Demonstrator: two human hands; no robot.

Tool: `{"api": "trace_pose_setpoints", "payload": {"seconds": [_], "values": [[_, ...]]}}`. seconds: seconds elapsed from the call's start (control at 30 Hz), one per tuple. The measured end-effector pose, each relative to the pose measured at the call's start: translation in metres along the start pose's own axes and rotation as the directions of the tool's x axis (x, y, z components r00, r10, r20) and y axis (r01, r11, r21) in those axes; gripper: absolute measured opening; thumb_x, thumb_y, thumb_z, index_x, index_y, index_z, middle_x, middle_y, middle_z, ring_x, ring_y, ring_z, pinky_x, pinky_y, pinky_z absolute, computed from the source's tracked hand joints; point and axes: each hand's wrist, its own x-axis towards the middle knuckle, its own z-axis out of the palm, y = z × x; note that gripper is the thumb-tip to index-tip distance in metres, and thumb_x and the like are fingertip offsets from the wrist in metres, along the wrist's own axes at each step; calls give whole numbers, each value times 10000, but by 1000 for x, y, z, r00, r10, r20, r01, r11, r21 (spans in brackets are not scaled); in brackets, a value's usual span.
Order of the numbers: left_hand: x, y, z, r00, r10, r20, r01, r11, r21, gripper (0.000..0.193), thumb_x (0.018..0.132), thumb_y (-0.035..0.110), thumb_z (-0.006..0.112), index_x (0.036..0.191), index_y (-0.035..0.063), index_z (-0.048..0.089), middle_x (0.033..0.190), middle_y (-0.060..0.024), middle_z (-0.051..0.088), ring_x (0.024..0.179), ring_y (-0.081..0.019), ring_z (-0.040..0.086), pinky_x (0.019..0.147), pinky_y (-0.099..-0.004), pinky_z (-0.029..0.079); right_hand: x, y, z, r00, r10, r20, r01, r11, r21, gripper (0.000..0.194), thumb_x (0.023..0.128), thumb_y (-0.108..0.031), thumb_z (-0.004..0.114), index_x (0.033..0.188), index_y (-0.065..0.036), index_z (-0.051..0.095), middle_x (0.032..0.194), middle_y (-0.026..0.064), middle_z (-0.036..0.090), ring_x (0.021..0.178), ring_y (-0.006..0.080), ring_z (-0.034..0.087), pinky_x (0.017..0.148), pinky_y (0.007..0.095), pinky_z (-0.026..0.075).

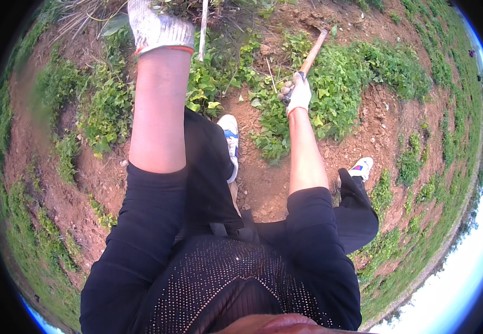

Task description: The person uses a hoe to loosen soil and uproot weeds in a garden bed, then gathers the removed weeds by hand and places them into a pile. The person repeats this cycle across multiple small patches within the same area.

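Note:
My left hand (160,29), in a white knitted glove with an orange-edged cuff, reaches to the top edge of the view. Its fingers are cut off or hidden there. Against the glove lies a tangle of pulled-looking stems and leaves (220,10), and a pale dry stalk (203,31) hangs down beside it. My right hand (299,94), gloved with soiled fingertips, grips a hand tool by its orange-brown wooden handle (313,52). The tool's far end meets the reddish soil, and its head is mostly hidden. Leafy green vines (337,83) grow around that hand.
Dry stalks (74,21) lie at the upper left. My white shoes, one in the middle (230,137) and one at the right (362,168), stand on bare cloddy soil (262,188). Rows of low plants (410,160) run along both sides.

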Motion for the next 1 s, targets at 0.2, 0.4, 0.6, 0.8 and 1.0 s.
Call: {"api": "trace_pose_setpoints", "payload": {"seconds": [0.2, 0.4, 0.6, 0.8, 1.0], "values": [[8, -17, -15, 998, -63, 5, 63, 998, 1, 346, 931, 389, 574, 1029, 77, 685, 951, -109, 731, 838, -280, 703, 739, -440, 599, -52, -6, -38, 995, -13, 104, 14, 1000, -9, 212, 1014, -282, 577, 1153, -181, 454, 779, -1, 536, 544, 120, 516, 447, 290, 435], [23, -10, -26, 980, 18, -196, 17, 984, 175, 379, 910, 345, 602, 1196, 102, 656, 1155, -95, 696, 1017, -290, 652, 826, -483, 540, -47, 9, -43, 997, -44, -61, 20, 934, -356, 325, 983, -145, 533, 1298, -172, 454, 771, -17, 502, 467, 67, 442, 365, 211, 295], [13, 15, -20, 921, 175, -348, -75, 956, 282, 376, 897, 362, 623, 1172, 109, 663, 1177, -98, 682, 1029, -286, 641, 840, -467, 544, 12, -7, -8, 997, -6, -83, -22, 940, -340, 278, 976, -149, 534, 1252, -150, 496, 711, -15, 507, 418, 71, 406, 342, 236, 289], [21, -18, -34, 980, 113, -163, -62, 955, 292, 361, 945, 335, 578, 1191, 80, 649, 1212, -120, 671, 1083, -289, 641, 899, -463, 551, 120, -39, 54, 995, -61, -85, 50, 991, -124, 81, 930, -114, 577, 896, -114, 504, 615, -4, 473, 392, 119, 439, 333, 279, 300], [20, -21, -15, 960, 78, -267, -27, 982, 189, 324, 945, 325, 590, 1164, 98, 662, 1194, -117, 679, 1062, -275, 650, 865, -440, 556, 86, -23, 34, 992, -105, -69, 94, 984, -148, 90, 979, -167, 568, 948, -154, 484, 671, -21, 479, 424, 77, 411, 352, 246, 280]]}}
